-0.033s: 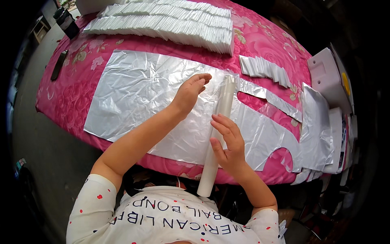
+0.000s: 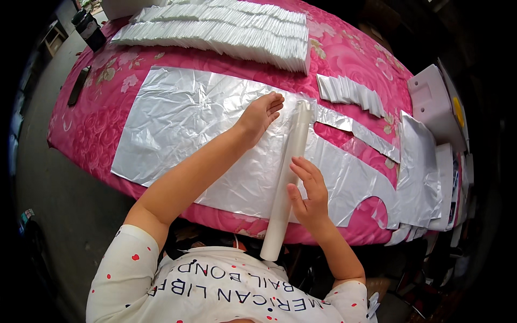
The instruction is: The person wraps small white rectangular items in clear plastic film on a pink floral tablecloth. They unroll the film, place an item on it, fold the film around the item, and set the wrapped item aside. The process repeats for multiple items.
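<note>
A thin silvery-white plastic sheet (image 2: pixel 183 124) lies flat and creased, its right end cut out in curves and straps like an apron. Across it rests a long whitish tube (image 2: pixel 285 183), slanting toward me, its near end sticking out past the table edge. My left hand (image 2: pixel 259 119) is just left of the tube's far end, over the sheet, fingers extended and holding nothing. Beside the middle of the tube on its right is my right hand (image 2: pixel 309 196), open with fingers apart. Whether its fingertips touch the tube I cannot tell.
Rows of folded white plastic packets (image 2: pixel 215 35) fill the far side of the pink flowered tablecloth (image 2: pixel 97 124). A smaller row of packets (image 2: pixel 350 94) lies far right. White boxes (image 2: pixel 439 102) and another plastic sheet (image 2: pixel 420 172) are at the right. A dark phone-like object (image 2: pixel 79 86) and black bottle (image 2: pixel 89 29) lie left.
My left hand has shifted slightly farther away and to the right. My right hand has moved a little to the right, off the top of the tube.
</note>
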Available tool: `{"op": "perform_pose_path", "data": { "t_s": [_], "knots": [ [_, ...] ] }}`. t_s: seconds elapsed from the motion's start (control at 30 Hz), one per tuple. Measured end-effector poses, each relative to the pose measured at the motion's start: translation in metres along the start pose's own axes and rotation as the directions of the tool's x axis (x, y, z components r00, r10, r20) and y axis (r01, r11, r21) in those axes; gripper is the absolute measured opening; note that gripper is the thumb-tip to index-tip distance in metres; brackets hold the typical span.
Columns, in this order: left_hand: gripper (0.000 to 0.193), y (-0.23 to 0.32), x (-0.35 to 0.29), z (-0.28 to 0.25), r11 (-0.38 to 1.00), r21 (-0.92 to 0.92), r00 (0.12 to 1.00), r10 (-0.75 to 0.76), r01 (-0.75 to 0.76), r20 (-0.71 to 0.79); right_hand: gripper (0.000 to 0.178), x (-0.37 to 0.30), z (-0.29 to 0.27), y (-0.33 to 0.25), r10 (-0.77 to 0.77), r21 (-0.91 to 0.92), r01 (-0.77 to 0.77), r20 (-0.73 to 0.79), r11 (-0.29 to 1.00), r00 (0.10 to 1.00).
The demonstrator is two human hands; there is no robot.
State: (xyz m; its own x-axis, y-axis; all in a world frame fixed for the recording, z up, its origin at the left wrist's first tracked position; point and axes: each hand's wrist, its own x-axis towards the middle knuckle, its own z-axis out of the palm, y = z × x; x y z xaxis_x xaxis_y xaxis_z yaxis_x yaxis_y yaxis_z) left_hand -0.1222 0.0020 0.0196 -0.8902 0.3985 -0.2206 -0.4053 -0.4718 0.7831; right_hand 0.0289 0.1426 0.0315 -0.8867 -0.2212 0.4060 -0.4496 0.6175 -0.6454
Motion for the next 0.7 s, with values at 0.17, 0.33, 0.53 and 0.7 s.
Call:
{"op": "perform_pose_path", "data": {
  "t_s": [0.17,0.33,0.53,0.7],
  "knots": [
    [0.071,-0.012,0.019,0.008,0.883,-0.355,0.948,-0.314,0.307,0.038,0.044,-0.024,-0.008,0.027,0.070,-0.055,-0.067,0.050,0.996,0.996],
    [0.064,-0.009,0.015,0.001,0.979,-0.111,0.971,-0.186,0.171,-0.151,0.053,-0.011,-0.002,0.036,0.004,-0.040,0.005,0.226,0.999,0.974],
    [0.055,0.054,-0.048,-0.062,0.984,0.085,0.971,0.171,-0.158,-0.168,0.061,0.058,0.073,-0.025,-0.304,0.030,0.349,0.567,0.937,0.766],
    [0.054,0.084,-0.141,-0.143,0.926,0.263,0.901,0.341,-0.272,-0.268,0.052,0.070,0.122,-0.109,-0.762,0.703,0.370,0.384,0.608,0.522]
  ]
}}
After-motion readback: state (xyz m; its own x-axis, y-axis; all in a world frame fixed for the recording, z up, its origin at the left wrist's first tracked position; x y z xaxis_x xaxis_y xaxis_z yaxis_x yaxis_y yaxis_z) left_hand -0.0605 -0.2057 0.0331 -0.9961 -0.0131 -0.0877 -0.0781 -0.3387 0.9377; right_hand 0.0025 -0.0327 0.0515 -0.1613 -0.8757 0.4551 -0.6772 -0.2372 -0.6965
